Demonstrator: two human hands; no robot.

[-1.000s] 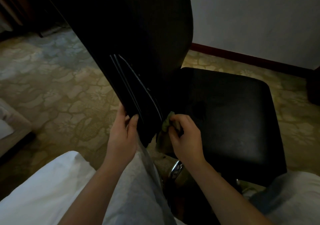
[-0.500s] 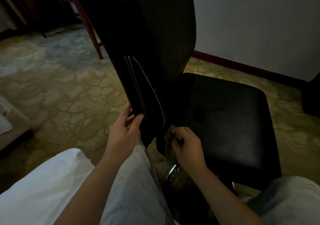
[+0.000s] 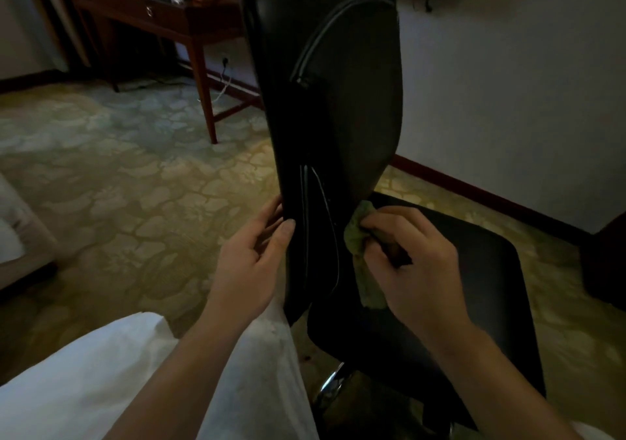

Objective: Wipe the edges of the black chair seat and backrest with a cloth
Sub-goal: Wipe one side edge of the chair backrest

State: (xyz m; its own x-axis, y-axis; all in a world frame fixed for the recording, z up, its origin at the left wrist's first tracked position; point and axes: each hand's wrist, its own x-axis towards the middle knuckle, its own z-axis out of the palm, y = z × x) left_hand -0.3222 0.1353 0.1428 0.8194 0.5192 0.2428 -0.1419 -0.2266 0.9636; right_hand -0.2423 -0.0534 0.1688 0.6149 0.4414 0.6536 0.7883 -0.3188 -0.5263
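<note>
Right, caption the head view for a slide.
Left hand steadies the black backrest; right hand presses a green cloth to its edge.

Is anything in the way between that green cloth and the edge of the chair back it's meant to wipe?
Nothing visible. The right hand pinches the cloth right against the backrest's lower right edge, just above the seat. The left hand grips the opposite edge, clear of the cloth.

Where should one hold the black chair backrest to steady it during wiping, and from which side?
Probably the lower left edge of the black upholstered chair backrest, from the left. It is thin and upright there, so the left hand wraps it, opposing the right hand pressing the crumpled green cloth.
</note>
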